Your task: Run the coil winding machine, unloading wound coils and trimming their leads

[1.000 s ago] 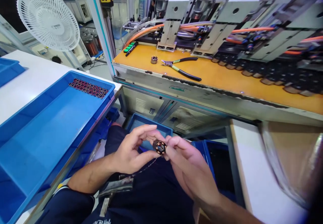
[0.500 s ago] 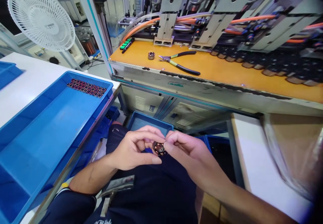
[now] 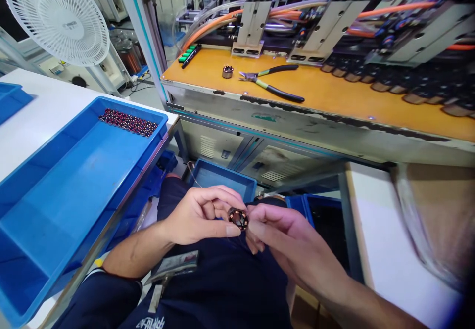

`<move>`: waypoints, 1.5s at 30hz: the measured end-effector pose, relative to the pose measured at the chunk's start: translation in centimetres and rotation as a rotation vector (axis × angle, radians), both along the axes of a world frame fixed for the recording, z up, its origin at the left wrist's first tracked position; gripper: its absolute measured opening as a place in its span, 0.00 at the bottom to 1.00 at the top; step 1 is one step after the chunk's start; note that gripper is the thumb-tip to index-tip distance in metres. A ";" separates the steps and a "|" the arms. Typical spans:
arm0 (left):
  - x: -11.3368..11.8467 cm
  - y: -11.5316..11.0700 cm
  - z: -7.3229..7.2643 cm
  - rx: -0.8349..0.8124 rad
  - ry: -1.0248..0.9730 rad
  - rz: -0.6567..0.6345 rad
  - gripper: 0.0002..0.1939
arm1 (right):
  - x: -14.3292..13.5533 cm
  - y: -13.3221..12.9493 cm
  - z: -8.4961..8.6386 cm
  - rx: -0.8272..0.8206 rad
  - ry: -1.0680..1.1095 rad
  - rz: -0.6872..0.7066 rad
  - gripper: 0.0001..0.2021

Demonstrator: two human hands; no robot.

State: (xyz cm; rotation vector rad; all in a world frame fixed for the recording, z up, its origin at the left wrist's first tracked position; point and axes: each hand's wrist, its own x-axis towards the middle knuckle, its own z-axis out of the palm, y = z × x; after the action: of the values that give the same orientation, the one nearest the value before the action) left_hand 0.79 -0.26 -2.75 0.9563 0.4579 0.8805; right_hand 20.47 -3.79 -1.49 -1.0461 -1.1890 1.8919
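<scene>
My left hand (image 3: 204,215) grips a small ring-shaped motor stator (image 3: 238,218) between thumb and fingers, above my lap. Its open face, with a ring of copper-coloured spots on black, is turned up toward me. Close against its right side is my right hand (image 3: 278,227), thumb and index finger pinched together. Whatever lies between those fingertips is too small or hidden to make out. On the orange bench ahead, another stator (image 3: 227,71) stands beside cutting pliers (image 3: 272,80), whose handles are spread.
A large blue tray (image 3: 74,170) on the white table at left holds rows of stators (image 3: 128,122) at its far end. A smaller blue bin (image 3: 222,178) sits beneath the bench. Machine fixtures and hoses (image 3: 297,15) line the back; a white fan (image 3: 59,20) stands left.
My right hand has shifted slightly down and right, its lower fingers now showing beneath. More of the stator's face is visible in my left hand. The camera view has tilted down a little.
</scene>
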 end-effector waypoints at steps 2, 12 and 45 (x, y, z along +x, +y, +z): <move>-0.2 0.0 0.0 -0.039 0.023 -0.014 0.16 | 0.7 0.1 -0.2 0.010 0.003 0.020 0.16; -0.6 0.1 0.0 -0.309 -0.002 -0.287 0.17 | 0.9 4.7 3.4 0.487 -0.249 0.246 0.07; -0.4 0.0 -0.5 -0.076 -0.030 -0.081 0.21 | 0.3 2.3 4.8 0.459 -0.549 0.191 0.13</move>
State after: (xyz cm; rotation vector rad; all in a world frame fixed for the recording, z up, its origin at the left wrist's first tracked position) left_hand 0.43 -0.23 -3.29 0.8853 0.4213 0.7978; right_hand 20.74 -1.48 3.29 -1.2535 -1.9825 1.3798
